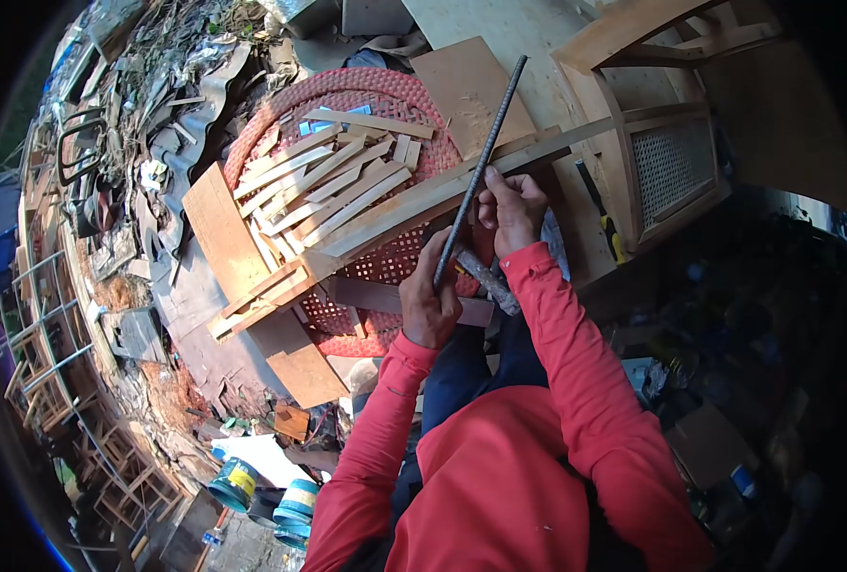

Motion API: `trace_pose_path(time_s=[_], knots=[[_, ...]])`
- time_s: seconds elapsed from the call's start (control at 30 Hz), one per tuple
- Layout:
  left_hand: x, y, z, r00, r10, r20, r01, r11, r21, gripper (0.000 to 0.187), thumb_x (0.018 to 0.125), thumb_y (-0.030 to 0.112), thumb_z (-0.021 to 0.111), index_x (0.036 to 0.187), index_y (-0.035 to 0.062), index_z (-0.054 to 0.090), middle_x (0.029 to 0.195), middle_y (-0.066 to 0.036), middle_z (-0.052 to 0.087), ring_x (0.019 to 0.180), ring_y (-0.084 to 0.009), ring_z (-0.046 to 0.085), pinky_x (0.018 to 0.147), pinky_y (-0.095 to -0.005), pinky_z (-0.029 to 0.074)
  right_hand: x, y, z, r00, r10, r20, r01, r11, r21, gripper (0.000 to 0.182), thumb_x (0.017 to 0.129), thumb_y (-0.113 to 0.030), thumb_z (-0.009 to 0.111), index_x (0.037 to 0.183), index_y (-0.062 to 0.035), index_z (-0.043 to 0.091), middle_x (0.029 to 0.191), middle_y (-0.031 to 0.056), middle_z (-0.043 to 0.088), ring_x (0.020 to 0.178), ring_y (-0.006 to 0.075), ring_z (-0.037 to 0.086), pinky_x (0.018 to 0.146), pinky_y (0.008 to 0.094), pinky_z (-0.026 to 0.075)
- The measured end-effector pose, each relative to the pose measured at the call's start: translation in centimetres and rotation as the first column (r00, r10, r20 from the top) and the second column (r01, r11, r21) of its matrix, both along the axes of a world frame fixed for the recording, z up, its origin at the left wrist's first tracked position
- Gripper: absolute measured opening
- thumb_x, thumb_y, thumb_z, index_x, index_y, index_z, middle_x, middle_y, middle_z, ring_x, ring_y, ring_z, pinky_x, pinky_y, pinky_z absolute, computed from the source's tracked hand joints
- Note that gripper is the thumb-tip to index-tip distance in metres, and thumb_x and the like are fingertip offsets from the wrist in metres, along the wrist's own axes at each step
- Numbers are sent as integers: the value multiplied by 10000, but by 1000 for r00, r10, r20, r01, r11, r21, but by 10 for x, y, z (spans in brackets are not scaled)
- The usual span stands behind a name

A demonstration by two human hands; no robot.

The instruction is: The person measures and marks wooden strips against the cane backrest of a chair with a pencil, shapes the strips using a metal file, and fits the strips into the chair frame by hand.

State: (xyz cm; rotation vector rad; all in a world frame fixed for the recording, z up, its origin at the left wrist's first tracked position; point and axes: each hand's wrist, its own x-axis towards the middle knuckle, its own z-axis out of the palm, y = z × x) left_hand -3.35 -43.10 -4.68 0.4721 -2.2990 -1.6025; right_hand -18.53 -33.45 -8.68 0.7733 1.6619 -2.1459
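My left hand (430, 297) is closed around the lower end of a dark, ribbed metal rod (487, 153), which slants up and away to the right. Beside the rod's middle is my right hand (516, 207), its fingers curled and thumb pressed in. Whether those fingers grip the rod or something small is hidden. Under the rod, a long wooden strip (395, 221) runs across from the lower left to the chair frame. Behind it, a pile of cut wood strips (323, 181) rests on a round red woven seat (242, 153).
A wooden chair frame (623, 181) with a cane panel (669, 167) stands at right. Near it lies a yellow-and-black handled tool (610, 234). Loose boards (215, 229) flank the red seat. Scrap covers the ground at left, with paint cans (235, 480) lower down.
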Motion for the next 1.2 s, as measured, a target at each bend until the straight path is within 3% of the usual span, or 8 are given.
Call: trace_pose_path(time_s=[0.47, 0.57, 0.7, 0.8, 0.93, 1.07, 1.1, 1.2], knots=[[56, 6, -8, 998, 41, 42, -42, 999, 25, 358, 1092, 78, 582, 1444, 29, 622, 799, -57, 667, 719, -108, 627, 675, -287, 514, -1, 2, 3, 999, 30, 11, -30, 1000, 5, 346, 944, -187, 866, 885, -81, 542, 675, 72, 673, 447, 114, 563, 384, 279, 368], [27, 4, 2, 990, 9, 143, -22, 996, 90, 374, 1079, 37, 571, 1449, 39, 621, 899, -84, 690, 748, -114, 627, 700, -293, 530, 1, 5, -3, 1000, 25, -18, -26, 998, -53, 355, 941, -182, 869, 877, -86, 533, 678, 79, 672, 442, 115, 553, 385, 279, 363], [9, 8, -8, 998, 11, 66, -15, 998, 65, 368, 1090, 55, 561, 1453, 43, 621, 973, -102, 707, 782, -139, 652, 739, -295, 543, -1, 4, -1, 1000, 11, 1, -11, 997, -73, 356, 937, -171, 872, 879, -85, 531, 674, 79, 663, 438, 117, 548, 386, 277, 361], [57, 13, -16, 998, 56, 4, -56, 998, 5, 362, 1098, 65, 554, 1453, 41, 619, 984, -117, 715, 803, -149, 681, 747, -294, 549, -3, 6, -1, 999, 36, 12, -35, 998, -55, 355, 936, -170, 872, 890, -84, 531, 682, 79, 666, 438, 117, 548, 385, 278, 361], [29, 3, 4, 994, 20, 108, -19, 1000, -11, 333, 1108, 101, 571, 1432, 49, 629, 944, -135, 757, 737, -152, 707, 672, -312, 544, 1, 5, -1, 999, 15, -41, -20, 994, -106, 352, 944, -181, 867, 888, -87, 533, 677, 74, 665, 436, 114, 547, 378, 271, 351], [8, 11, -10, 999, 47, 7, -47, 998, -53, 351, 1082, 58, 593, 1431, 72, 626, 874, -108, 723, 691, -141, 685, 644, -313, 533, -3, 5, -4, 998, 41, -44, -43, 998, -46, 341, 959, -192, 854, 901, -86, 536, 692, 77, 679, 442, 113, 553, 381, 271, 363], [6, 12, -14, 996, 55, -68, -59, 996, -62, 375, 1073, 43, 599, 1445, 81, 624, 860, -91, 712, 679, -134, 680, 630, -308, 526, 0, 4, 6, 998, 55, -40, -56, 998, -39, 324, 979, -196, 838, 885, -74, 553, 700, 25, 655, 501, 99, 552, 449, 270, 389], [14, 5, -15, 997, -17, 79, 16, 1000, 18, 593, 939, -95, 567, 1504, 83, 575, 1133, -236, 749, 969, -395, 793, 799, -391, 598, 1, 10, -5, 802, 398, -445, -87, 814, 574, 267, 960, -166, 836, 918, -44, 601, 836, 60, 691, 624, 123, 602, 522, 294, 438]])
